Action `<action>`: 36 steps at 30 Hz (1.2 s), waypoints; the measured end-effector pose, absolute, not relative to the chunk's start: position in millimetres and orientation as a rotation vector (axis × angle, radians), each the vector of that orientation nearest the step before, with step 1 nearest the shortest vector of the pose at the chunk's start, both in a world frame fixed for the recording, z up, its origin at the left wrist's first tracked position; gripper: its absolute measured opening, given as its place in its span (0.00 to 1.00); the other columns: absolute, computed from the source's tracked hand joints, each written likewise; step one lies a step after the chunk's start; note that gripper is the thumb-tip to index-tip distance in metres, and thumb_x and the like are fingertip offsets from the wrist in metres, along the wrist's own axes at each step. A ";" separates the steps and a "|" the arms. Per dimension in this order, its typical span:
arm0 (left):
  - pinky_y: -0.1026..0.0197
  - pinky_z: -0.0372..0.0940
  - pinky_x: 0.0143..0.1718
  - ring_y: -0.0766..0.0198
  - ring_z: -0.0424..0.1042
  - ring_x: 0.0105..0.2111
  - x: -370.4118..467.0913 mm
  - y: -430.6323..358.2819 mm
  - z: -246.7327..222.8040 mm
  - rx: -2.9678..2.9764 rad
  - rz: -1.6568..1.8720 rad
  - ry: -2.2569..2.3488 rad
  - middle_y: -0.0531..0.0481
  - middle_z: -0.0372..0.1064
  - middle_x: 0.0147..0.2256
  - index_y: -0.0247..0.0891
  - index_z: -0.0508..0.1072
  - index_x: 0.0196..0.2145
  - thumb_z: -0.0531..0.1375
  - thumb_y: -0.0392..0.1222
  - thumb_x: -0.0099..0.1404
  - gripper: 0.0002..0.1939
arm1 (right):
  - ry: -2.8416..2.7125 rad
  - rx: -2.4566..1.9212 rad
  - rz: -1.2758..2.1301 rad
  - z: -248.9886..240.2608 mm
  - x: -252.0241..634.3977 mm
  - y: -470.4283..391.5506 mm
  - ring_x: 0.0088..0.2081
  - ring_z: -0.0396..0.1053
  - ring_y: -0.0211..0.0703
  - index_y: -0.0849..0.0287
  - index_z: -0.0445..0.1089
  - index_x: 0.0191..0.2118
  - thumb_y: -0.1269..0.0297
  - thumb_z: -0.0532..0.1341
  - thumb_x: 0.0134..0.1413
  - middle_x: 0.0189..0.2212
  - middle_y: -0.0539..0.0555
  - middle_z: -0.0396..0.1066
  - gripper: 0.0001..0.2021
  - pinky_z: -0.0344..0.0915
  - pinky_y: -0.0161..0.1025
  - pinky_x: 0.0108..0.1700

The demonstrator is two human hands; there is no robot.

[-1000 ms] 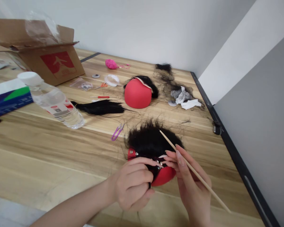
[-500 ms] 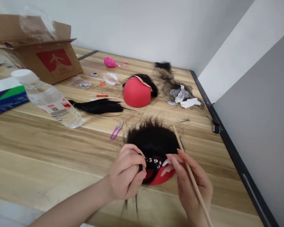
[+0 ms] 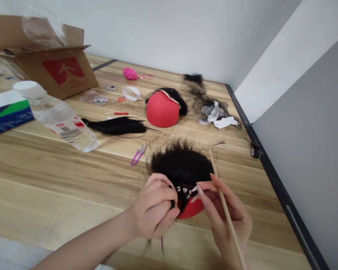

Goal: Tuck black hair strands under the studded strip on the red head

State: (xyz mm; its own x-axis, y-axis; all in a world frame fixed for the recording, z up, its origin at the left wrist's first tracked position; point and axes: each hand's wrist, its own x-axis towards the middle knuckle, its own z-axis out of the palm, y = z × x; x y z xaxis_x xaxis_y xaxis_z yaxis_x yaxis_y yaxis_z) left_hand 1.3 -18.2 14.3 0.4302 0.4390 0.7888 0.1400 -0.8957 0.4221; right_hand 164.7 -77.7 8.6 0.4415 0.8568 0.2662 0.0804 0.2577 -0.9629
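Near the table's front lies a red dome [image 3: 192,210] with black hair [image 3: 183,163] over its far part. Several shiny round studs [image 3: 185,190] show in a row on its near side. My left hand [image 3: 157,206] is closed round a dark strand of hair at the dome's left, and loose ends hang below it. My right hand [image 3: 228,210] holds a thin wooden stick [image 3: 228,213] between its fingers, slanting up and left. Its thumb and index fingertips meet by the rightmost studs; anything between them is too small to make out.
Beyond lie purple snips [image 3: 138,155], a black hair bundle [image 3: 118,126], a second red dome [image 3: 162,109] and crumpled paper [image 3: 215,112]. A water bottle [image 3: 62,120] and an open cardboard box [image 3: 59,75] stand at left.
My left hand has moved slightly right along the dome. The thumb and index finger of my right hand have come together near the studs, and the stick has tilted a little.
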 end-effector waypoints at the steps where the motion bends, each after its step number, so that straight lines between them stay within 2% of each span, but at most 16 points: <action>1: 0.54 0.68 0.38 0.65 0.65 0.28 1.5 -18.0 14.2 2.395 1.452 0.496 0.46 0.69 0.27 0.34 0.66 0.25 0.48 0.35 0.70 0.16 | -0.989 -1.206 0.668 8.7 164.4 -77.8 0.33 0.75 0.42 0.52 0.71 0.51 0.75 0.65 0.50 0.37 0.53 0.78 0.22 0.74 0.35 0.31; 10: 0.55 0.68 0.36 0.64 0.66 0.29 2.5 -18.8 12.2 2.416 1.439 0.484 0.46 0.69 0.27 0.33 0.66 0.25 0.48 0.35 0.69 0.15 | -1.029 -1.230 0.669 6.4 166.7 -78.5 0.33 0.75 0.43 0.55 0.70 0.52 0.74 0.65 0.51 0.37 0.56 0.77 0.22 0.75 0.38 0.32; 17: 0.54 0.68 0.36 0.64 0.66 0.29 2.8 -18.1 9.4 2.426 1.445 0.461 0.45 0.69 0.27 0.32 0.66 0.25 0.50 0.34 0.68 0.14 | -1.116 -1.144 0.674 3.1 172.2 -75.2 0.31 0.75 0.42 0.52 0.68 0.55 0.75 0.66 0.49 0.39 0.57 0.76 0.26 0.74 0.35 0.28; 24: 0.54 0.69 0.36 0.65 0.66 0.28 1.7 -18.9 10.9 2.421 1.459 0.452 0.46 0.69 0.26 0.32 0.65 0.24 0.50 0.34 0.68 0.14 | -1.070 -1.156 0.554 4.9 171.5 -73.7 0.31 0.73 0.43 0.54 0.75 0.44 0.75 0.70 0.43 0.27 0.51 0.73 0.19 0.74 0.43 0.38; 30: 0.54 0.73 0.40 0.66 0.67 0.27 4.7 -17.4 9.9 2.363 1.508 0.383 0.47 0.67 0.25 0.32 0.64 0.24 0.49 0.32 0.68 0.14 | -1.139 -1.055 0.531 2.5 173.2 -72.5 0.31 0.73 0.41 0.53 0.75 0.44 0.79 0.69 0.43 0.26 0.50 0.74 0.21 0.75 0.39 0.37; 34: 0.54 0.74 0.41 0.61 0.71 0.34 6.8 -14.5 5.3 2.363 1.495 0.327 0.45 0.66 0.24 0.31 0.65 0.25 0.50 0.32 0.67 0.12 | -1.104 -1.035 0.565 4.0 171.6 -73.9 0.29 0.74 0.40 0.54 0.74 0.45 0.80 0.68 0.43 0.25 0.49 0.74 0.21 0.75 0.37 0.34; 36: 0.55 0.75 0.40 0.60 0.71 0.34 7.3 -14.2 2.9 2.387 1.480 0.298 0.45 0.66 0.24 0.31 0.65 0.24 0.50 0.32 0.67 0.13 | -1.041 -1.047 0.588 5.7 170.0 -75.3 0.30 0.75 0.39 0.55 0.74 0.45 0.80 0.68 0.44 0.27 0.49 0.76 0.21 0.76 0.36 0.37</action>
State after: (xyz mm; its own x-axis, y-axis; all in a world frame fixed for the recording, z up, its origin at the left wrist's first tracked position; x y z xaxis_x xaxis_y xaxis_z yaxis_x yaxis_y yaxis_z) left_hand 7.3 -14.2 2.9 0.4429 0.3378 0.8305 0.0104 -0.9282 0.3720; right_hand 170.0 -75.3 5.7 0.4231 0.8097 0.4065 0.0698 0.4182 -0.9057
